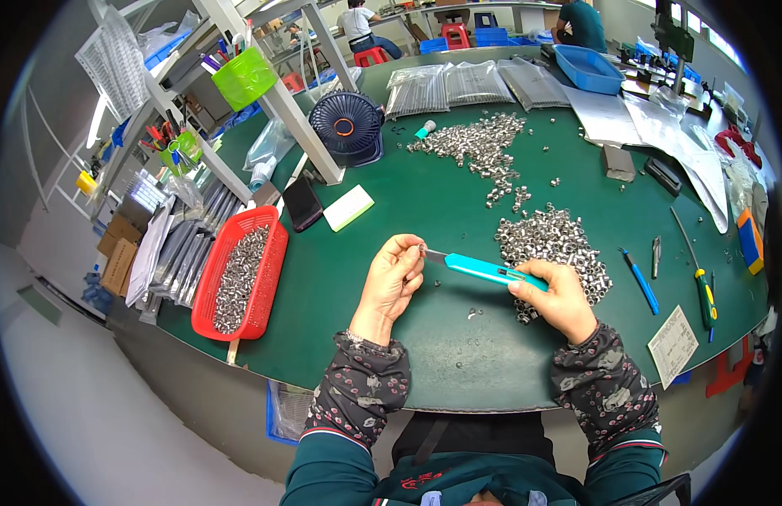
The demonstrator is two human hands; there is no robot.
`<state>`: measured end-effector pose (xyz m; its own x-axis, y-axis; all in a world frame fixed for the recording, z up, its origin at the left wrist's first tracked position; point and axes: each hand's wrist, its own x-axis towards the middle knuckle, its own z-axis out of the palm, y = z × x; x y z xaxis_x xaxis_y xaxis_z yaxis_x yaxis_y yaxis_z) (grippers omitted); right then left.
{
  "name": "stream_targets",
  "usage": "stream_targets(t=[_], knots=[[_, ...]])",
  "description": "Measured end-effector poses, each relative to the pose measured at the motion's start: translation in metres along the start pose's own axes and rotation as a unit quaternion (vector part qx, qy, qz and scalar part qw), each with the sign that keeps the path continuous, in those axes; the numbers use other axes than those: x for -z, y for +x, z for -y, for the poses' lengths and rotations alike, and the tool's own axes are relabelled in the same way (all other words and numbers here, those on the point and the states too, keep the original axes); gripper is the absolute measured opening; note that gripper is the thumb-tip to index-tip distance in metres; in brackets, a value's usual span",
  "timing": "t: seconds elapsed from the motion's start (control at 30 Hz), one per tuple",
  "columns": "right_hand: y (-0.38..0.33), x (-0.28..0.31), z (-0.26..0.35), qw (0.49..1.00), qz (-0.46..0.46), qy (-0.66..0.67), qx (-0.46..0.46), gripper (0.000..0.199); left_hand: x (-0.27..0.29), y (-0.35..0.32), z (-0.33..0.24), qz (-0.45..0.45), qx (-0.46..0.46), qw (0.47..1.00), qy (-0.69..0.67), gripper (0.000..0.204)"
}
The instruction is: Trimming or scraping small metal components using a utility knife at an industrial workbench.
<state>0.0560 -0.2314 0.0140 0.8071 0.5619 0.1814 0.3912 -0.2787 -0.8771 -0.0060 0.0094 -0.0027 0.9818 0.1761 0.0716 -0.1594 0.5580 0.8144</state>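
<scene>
Blue knife [490, 271] gripped in right hand [560, 299]; left hand [393, 278] pinches a tiny metal part [422, 249]; best to scrape slowly, blade away from fingers.

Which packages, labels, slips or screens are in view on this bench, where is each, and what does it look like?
Paper slip: near table edge, right of the right hand; white rectangle with printed lines.
Clear plastic bags: far side of the table, in a row; ribbed, silvery contents.
Phone: left of centre; dark rectangle, screen off.
Cardboard boxes: far left, below table level; brown.
White pad: beside the phone; rectangular, green edge.
</scene>
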Motion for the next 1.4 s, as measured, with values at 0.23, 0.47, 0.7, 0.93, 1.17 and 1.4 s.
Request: stream_targets(t=[0.23,0.47,0.7,0.93,1.17,1.4], knots=[[0.002,0.000,-0.005,0.997,0.047,0.053,-0.022,0.029,-0.002,-0.001,0.001,0.010,-0.018,1.000,0.008,0.009],[0.002,-0.001,-0.008,0.998,0.034,0.034,-0.031,0.030,-0.002,-0.001,0.002,-0.002,-0.022,0.999,0.032,0.010],[0.000,-0.001,-0.003,0.991,-0.056,-0.110,0.051,0.030,0.004,-0.001,0.002,-0.003,0.004,0.999,0.041,0.009],[-0.002,-0.002,0.002,0.970,-0.110,-0.182,0.118,0.028,0.000,-0.002,0.002,-0.009,0.017,0.999,0.051,0.012],[-0.003,-0.003,0.006,0.958,-0.132,-0.211,0.143,0.027,0.001,-0.002,0.001,0.005,0.023,0.999,0.047,0.013],[-0.001,-0.002,0.005,0.936,-0.166,-0.238,0.200,0.024,0.001,-0.002,0.004,-0.031,0.030,0.999,0.033,0.015]])
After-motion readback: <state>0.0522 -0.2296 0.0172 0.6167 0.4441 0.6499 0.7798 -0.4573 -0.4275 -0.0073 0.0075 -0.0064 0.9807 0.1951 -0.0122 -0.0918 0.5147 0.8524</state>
